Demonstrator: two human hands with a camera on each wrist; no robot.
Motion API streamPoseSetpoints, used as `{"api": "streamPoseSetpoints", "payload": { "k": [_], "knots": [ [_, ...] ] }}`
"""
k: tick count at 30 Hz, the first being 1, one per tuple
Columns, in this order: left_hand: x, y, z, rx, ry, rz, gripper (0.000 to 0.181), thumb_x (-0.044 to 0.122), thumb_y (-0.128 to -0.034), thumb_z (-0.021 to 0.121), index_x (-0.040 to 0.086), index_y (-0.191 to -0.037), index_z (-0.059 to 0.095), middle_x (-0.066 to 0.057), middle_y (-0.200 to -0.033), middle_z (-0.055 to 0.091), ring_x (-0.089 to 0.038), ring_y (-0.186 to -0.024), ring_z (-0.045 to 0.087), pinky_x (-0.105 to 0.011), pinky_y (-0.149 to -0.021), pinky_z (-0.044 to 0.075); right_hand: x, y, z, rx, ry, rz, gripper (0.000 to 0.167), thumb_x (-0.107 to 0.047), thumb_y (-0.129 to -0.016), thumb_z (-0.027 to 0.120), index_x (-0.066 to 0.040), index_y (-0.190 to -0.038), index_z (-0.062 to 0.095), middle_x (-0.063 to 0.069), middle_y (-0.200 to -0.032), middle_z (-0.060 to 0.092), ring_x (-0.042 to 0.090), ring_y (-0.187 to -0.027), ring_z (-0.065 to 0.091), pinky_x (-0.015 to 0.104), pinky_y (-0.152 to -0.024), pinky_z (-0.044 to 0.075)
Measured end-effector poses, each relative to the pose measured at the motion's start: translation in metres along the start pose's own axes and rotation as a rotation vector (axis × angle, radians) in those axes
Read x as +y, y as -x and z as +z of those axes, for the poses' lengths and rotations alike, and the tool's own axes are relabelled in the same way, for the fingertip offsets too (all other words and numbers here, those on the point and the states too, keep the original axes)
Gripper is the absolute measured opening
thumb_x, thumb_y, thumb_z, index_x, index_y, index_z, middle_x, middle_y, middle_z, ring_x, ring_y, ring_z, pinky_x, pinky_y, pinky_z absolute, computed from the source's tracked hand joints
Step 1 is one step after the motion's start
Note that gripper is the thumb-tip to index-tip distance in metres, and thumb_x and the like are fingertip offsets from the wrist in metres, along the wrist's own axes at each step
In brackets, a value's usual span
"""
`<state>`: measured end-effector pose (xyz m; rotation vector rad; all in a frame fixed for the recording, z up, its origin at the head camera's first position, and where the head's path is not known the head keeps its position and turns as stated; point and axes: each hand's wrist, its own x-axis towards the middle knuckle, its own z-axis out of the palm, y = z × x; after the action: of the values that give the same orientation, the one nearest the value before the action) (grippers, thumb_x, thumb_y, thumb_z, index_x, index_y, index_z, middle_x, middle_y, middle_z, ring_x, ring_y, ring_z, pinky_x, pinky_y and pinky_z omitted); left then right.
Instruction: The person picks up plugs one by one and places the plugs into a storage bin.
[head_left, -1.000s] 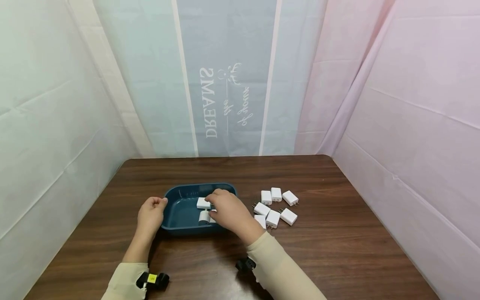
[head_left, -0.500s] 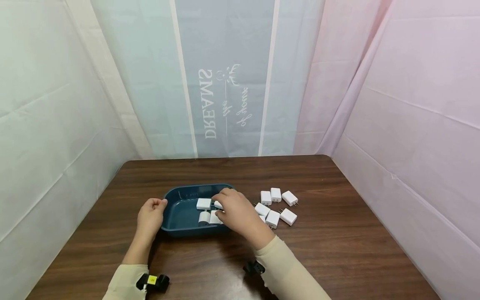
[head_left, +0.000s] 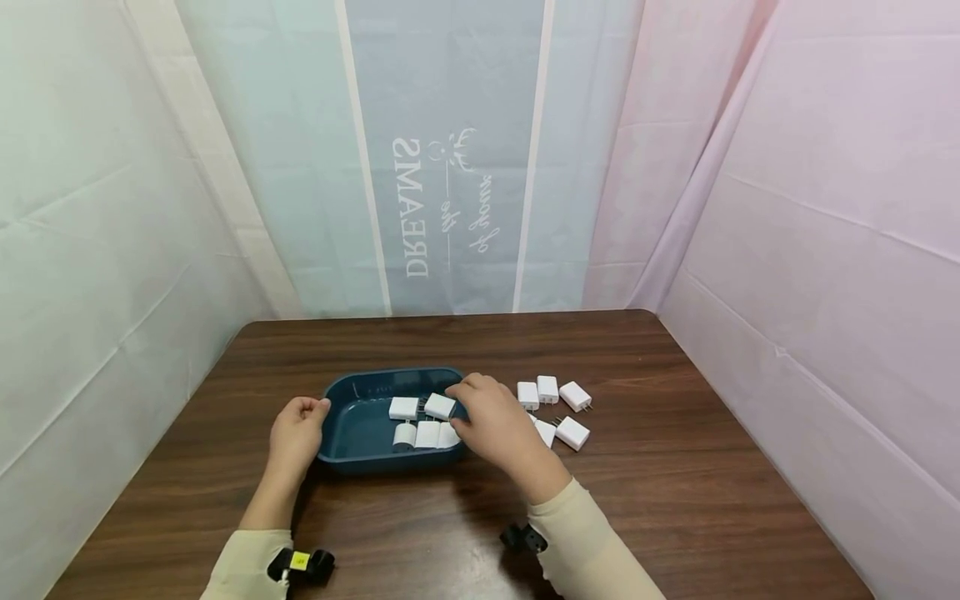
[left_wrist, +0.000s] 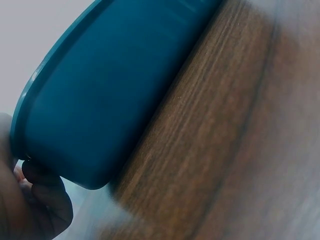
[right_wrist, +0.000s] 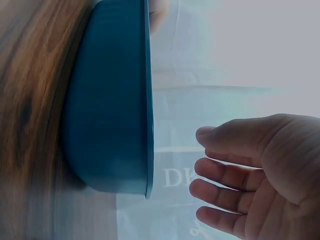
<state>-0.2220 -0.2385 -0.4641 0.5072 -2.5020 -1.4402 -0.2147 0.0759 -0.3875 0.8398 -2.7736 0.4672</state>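
A dark teal plastic tray [head_left: 358, 427] stands on the table with several white plug-in chargers [head_left: 427, 434] in its right half. My left hand [head_left: 297, 435] grips the tray's left end, thumb at the rim; in the left wrist view the fingers [left_wrist: 50, 195] curl beneath that rim. Over the tray's right end, my right hand [head_left: 498, 425] hovers with nothing in its loosely bent fingers. The right wrist view shows those fingers [right_wrist: 220, 192] apart from the tray's wall [right_wrist: 107, 110]. Part of the tray's right end is hidden behind this hand.
Several more white chargers [head_left: 572, 434] lie loose on the brown wooden table [head_left: 675, 467], right of the tray, some partly covered by the right hand. Behind the table hangs a printed cloth [head_left: 450, 150], with pale cloth walls at both sides.
My right hand has let go of a white charger inside the tray and moved right, toward the tray's right end. The left hand has kept its grip on the tray.
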Motion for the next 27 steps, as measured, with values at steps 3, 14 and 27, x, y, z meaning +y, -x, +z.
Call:
{"api": "streamPoseSetpoints", "payload": {
  "k": [3,14,27],
  "knots": [
    [0.0,0.0,0.0,-0.002,-0.002,-0.002,0.037,0.036,-0.108,0.051,0.0,-0.115,0.059,-0.008,-0.09,0.053,-0.023,-0.084,0.05,-0.032,-0.068,0.041,0.005,0.003,-0.001,0.007,0.001,0.013,0.041,-0.024,-0.093,0.077,-0.012,-0.131,0.068,0.005,-0.125,0.066,0.022,-0.114,0.063,0.04,-0.095,0.054],
    [-0.001,0.0,0.0,-0.021,0.005,-0.016,0.04,0.039,-0.1084,0.049,0.0,-0.118,0.058,-0.009,-0.091,0.053,-0.024,-0.085,0.05,-0.033,-0.069,0.041,0.023,0.015,-0.005,0.021,0.012,0.055,0.043,-0.024,-0.09,0.08,-0.01,-0.129,0.068,0.006,-0.122,0.067,0.025,-0.111,0.064,0.043,-0.093,0.054],
    [-0.002,0.0,0.0,-0.014,0.01,-0.015,0.04,0.038,-0.1085,0.048,0.0,-0.118,0.057,-0.011,-0.093,0.053,-0.025,-0.087,0.051,-0.032,-0.068,0.042,0.048,0.033,-0.006,0.078,0.012,0.114,0.042,-0.018,-0.086,0.082,-0.009,-0.126,0.07,0.008,-0.12,0.068,0.029,-0.11,0.066,0.046,-0.093,0.054]
  ]
}}
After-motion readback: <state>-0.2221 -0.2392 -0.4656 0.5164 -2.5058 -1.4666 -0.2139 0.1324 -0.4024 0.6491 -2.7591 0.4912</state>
